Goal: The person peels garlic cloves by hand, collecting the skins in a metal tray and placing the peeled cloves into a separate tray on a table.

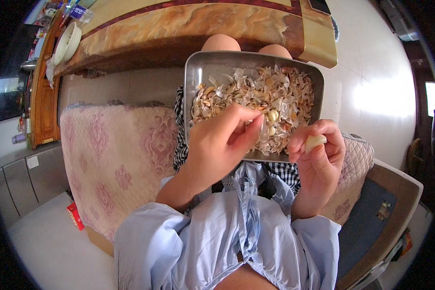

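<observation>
A rectangular metal tray [320, 95] rests on my lap, holding a heap of garlic cloves and papery garlic skins [252, 88]. Over its front left part is my left hand [226, 141], thumb and forefinger pinched together; whether something small is between the fingertips cannot be told. Just right of those fingertips, pale peeled garlic cloves [273, 116] lie on the skins. At the tray's front right corner, my right hand [319, 156] grips a pale peeled garlic clove [314, 142] between thumb and fingers.
Beyond my knees runs a marble-patterned table [188, 30], with a white plastic bowl [68, 42] at its left end. A quilted floral seat cover [123, 152] lies on my left. A wooden cabinet [43, 105] stands at far left, and a red box [75, 216] is on the floor.
</observation>
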Motion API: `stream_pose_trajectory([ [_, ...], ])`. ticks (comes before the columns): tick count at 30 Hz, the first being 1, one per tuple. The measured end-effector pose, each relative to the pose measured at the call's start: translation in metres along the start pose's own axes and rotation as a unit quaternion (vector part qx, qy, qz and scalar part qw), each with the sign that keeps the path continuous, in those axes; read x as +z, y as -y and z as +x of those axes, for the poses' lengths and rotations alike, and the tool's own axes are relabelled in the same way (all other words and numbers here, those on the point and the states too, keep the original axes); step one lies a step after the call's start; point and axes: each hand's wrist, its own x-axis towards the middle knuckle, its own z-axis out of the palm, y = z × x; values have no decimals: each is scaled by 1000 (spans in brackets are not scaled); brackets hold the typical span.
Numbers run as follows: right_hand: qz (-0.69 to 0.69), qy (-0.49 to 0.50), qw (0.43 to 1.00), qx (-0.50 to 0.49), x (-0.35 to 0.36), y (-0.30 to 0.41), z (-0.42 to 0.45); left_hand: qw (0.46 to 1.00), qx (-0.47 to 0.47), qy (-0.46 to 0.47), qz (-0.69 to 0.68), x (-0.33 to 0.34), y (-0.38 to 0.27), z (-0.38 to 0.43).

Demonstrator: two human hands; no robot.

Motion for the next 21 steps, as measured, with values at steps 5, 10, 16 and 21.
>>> stream_pose_trajectory([
  [5, 30, 3, 999, 44, -1, 0, 1, 997, -56, 45, 0, 8, 26, 4],
  [10, -169, -36, 984, 54, -26, -12, 3, 983, -141, 84, -77, 9, 40, 1],
  [16, -593, -32, 804, -4, -30, -21, 13, 989, -118, 82, -38, 7, 43, 2],
  [21, -604, -88, 791, -35, -27, -9, 9, 990, -117, 75, -30, 6, 45, 3],
])
